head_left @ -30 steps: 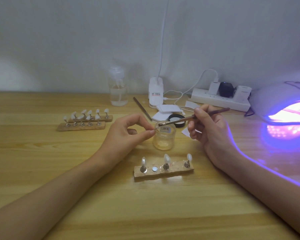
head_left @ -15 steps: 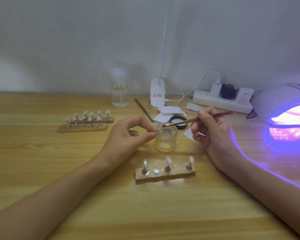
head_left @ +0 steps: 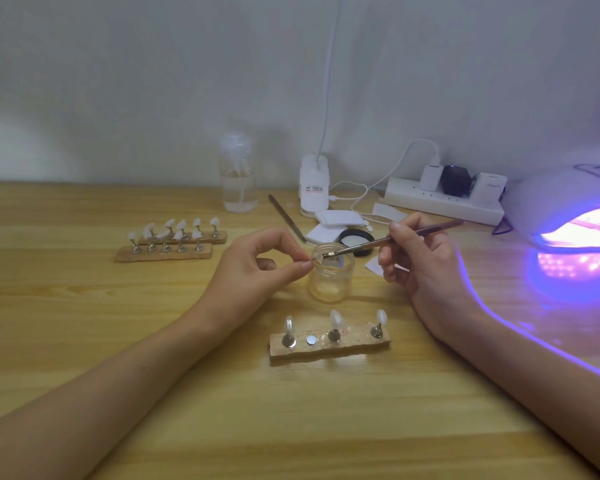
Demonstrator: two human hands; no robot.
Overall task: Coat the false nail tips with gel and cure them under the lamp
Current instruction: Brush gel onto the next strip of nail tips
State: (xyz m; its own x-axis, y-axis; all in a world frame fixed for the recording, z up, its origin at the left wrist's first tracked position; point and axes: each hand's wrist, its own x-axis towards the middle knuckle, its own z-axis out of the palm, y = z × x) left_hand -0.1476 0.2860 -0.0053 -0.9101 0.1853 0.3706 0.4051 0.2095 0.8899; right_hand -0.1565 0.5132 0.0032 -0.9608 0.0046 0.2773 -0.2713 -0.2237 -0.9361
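Wooden surface [head_left: 84, 306] carries a glass jar [head_left: 330, 282]. The left hand [head_left: 253, 268] pinches a nail tip [head_left: 314, 260] at the jar's rim. The right hand [head_left: 426, 271] grips a brush [head_left: 395, 239], bristles on that tip. A holder strip [head_left: 329, 346] lies at the jar's 6 o'clock, and the lit lamp [head_left: 568, 202] at 2 o'clock.

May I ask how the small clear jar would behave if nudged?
The jar looks squat, so it would probably slide rather than tip. It looks like clear glass, so likely rigid and heavy for its size.
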